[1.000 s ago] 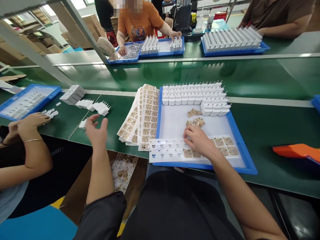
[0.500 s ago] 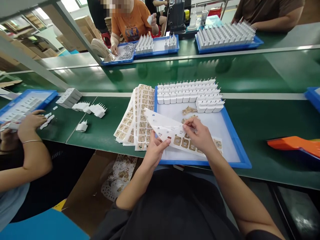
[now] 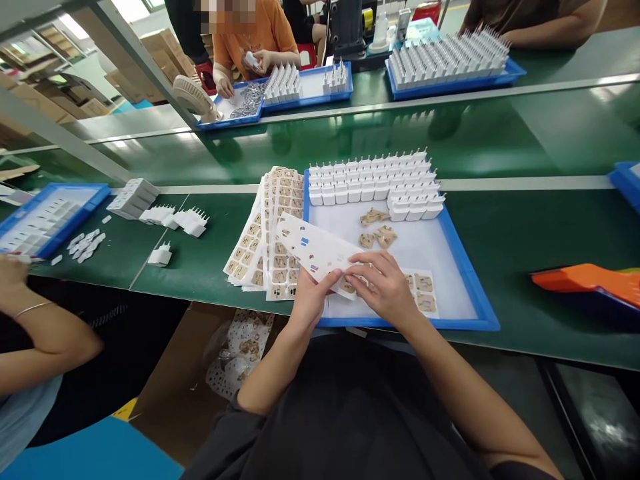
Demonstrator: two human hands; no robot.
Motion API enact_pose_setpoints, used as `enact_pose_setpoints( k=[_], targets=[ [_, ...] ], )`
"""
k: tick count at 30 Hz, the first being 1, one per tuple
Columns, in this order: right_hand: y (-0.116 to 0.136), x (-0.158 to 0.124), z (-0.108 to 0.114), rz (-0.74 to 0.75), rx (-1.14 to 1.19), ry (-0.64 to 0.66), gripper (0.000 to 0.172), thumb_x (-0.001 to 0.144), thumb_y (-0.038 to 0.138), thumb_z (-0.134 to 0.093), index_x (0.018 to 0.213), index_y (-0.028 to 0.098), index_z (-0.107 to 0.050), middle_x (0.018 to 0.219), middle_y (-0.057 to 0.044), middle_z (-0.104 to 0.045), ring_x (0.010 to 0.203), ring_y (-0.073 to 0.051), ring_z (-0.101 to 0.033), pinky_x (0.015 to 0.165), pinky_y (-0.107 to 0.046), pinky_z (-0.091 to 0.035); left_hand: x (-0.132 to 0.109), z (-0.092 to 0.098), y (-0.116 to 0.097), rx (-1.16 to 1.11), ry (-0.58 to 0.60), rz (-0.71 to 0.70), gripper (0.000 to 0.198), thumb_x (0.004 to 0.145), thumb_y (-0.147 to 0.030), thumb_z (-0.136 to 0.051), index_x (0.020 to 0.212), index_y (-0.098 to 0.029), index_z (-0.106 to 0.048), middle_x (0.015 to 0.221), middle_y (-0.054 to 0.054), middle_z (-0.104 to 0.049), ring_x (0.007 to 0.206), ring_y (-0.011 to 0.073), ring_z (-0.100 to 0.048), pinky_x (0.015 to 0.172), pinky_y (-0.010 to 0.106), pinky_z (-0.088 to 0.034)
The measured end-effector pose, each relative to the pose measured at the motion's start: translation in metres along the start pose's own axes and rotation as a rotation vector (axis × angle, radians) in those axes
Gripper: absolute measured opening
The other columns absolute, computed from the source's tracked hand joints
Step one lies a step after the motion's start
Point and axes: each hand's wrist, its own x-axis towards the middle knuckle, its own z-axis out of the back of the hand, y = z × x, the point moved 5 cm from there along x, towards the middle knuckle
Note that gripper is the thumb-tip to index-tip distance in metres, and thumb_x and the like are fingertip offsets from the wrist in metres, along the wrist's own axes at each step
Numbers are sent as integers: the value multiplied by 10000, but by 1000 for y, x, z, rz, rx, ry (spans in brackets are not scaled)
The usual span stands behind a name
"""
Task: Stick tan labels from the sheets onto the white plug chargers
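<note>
A white sheet with small cut-outs [image 3: 303,243] is held slantwise over the left front of a blue-rimmed tray [image 3: 465,267]. My left hand [image 3: 309,300] is closed on its lower edge, thumb on top. My right hand [image 3: 383,283] has its fingertips pressed to the sheet beside that thumb; its thumb is hidden. Under and right of my right hand lies a sheet of brown stickers [image 3: 425,293], partly covered. Crumpled brown pieces [image 3: 377,233] lie in the tray behind my right hand. Rows of white plug adapters [image 3: 373,180] stand at the tray's back.
Stacked sticker sheets [image 3: 285,227] lie left of the tray. Further left are loose plug adapters [image 3: 160,253], small white pieces [image 3: 86,245] and a co-worker's arm [image 3: 40,327]. An orange object [image 3: 590,280] sits right. Across the bench, more trays [image 3: 455,80] stand before other people.
My right hand has moved left to my left thumb, and the white sheet lies flatter. More stickers show at the right. The left co-worker's hands have withdrawn left.
</note>
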Motion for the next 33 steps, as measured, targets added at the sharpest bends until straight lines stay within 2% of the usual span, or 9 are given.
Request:
enact_pose_setpoints(
  k=[8, 14, 16, 18, 21, 24, 27, 30, 33],
  targets=[
    [-7, -8, 16, -105, 345, -37, 47, 965, 255, -594, 956, 248, -640, 1027, -77, -691, 996, -239, -652, 891, -418, -523, 8, 26, -11, 318, -143, -201, 775, 736, -347, -839, 1389, -236, -438, 1271, 107, -652, 1213, 292, -641, 1069, 458, -512],
    [-31, -21, 12, -422, 455, 3, 127, 985, 341, -571, 947, 232, -624, 969, -50, -675, 910, -199, -646, 821, -349, -531, -6, 56, -52, 767, -446, -626, 1258, 741, -323, -850, 1574, -305, 91, 1650, 193, -144, 1556, 317, -192, 1253, 540, -240],
    [-33, -24, 10, -473, 404, 13, 146, 985, 357, -567, 949, 230, -628, 952, -42, -684, 855, -186, -640, 794, -338, -529, -7, 53, -73, 917, -507, -812, 1233, 747, -329, -842, 1585, -314, 63, 1658, 179, -109, 1560, 337, -133, 1258, 576, -174],
    [-30, -25, 10, -460, 358, 22, 152, 986, 360, -561, 943, 229, -622, 931, -40, -689, 824, -184, -638, 775, -337, -530, 4, 36, -90, 1088, -463, -942, 1054, 754, -348, -829, 1573, -293, -168, 1634, 167, -198, 1540, 380, -146, 1250, 607, -137],
    [-24, -24, 10, -387, 304, 27, 139, 991, 344, -547, 932, 232, -605, 893, -42, -688, 804, -191, -639, 752, -339, -538, 38, -15, -97, 1275, -165, -998, 657, 797, -311, -778, 1389, -269, -499, 1529, 134, -412, 1514, 412, -202, 1242, 633, -94],
    [-21, -23, 10, -323, 251, 9, 119, 994, 312, -531, 937, 232, -598, 877, -50, -687, 791, -197, -638, 735, -346, -538, 75, -84, -80, 1422, 192, -966, 483, 786, -214, -776, 1237, -230, -604, 1402, 145, -542, 1483, 428, -275, 1225, 661, -44],
    [-22, -24, 12, -302, 218, -19, 128, 996, 312, -518, 932, 233, -596, 865, -56, -684, 783, -203, -640, 726, -353, -538, 105, -145, -48, 1535, 492, -864, 479, 759, -215, -811, 1192, -165, -613, 1284, 184, -596, 1391, 425, -400, 1182, 612, -215],
    [-24, -26, 14, -334, 224, -33, 140, 995, 329, -515, 925, 236, -593, 859, -52, -683, 775, -200, -644, 714, -345, -541, 125, -177, -25, 1603, 527, -792, 430, 760, -168, -797, 1143, -118, -608, 1266, 220, -577, 1286, 402, -479, 1072, 538, -370],
    [-26, -27, 16, -365, 242, -38, 131, 985, 328, -529, 920, 234, -592, 855, -44, -687, 768, -192, -648, 719, -336, -541, 134, -179, -24, 1575, 472, -796, 310, 758, -68, -737, 1033, -128, -607, 1226, 194, -584, 1222, 358, -516, 998, 479, -431]
  ],
)
